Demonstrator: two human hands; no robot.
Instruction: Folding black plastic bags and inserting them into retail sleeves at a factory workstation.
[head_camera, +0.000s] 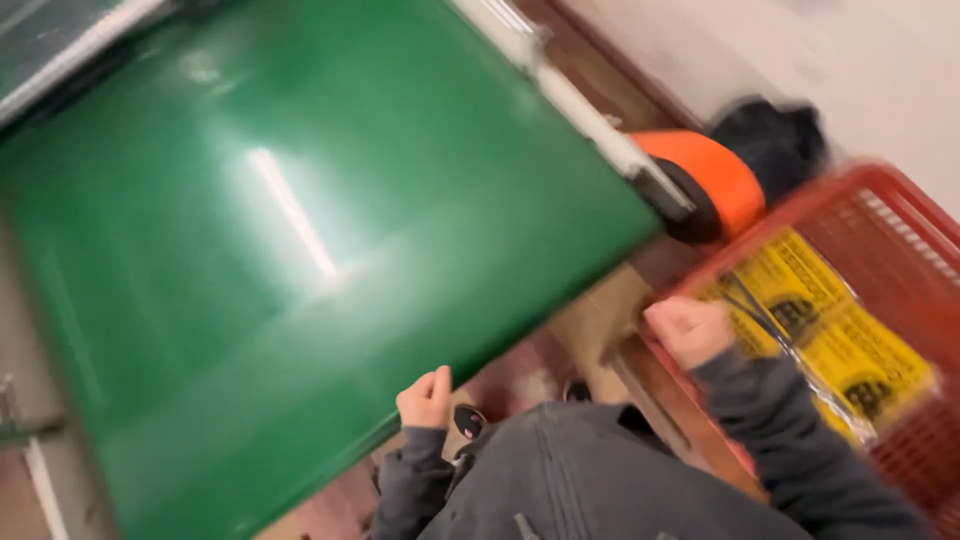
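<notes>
a broad green desk (300, 250) with a glossy top fills most of the view, tilted across the frame, a streak of ceiling light reflected on it. nothing shows lying on its surface. a pale metal rail (590, 110) runs along its far edge, ending at an orange roller (715, 180). reddish-brown floor (520, 375) shows below the near edge.

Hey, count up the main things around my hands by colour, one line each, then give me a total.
Green: 1, the green belt surface by the left hand
Red: 1, the red basket, its rim at the right hand
Yellow: 1, the yellow packet in the basket
Orange: 1, the orange roller end
Black: 1, the dark bundle behind it
Total: 5
</notes>
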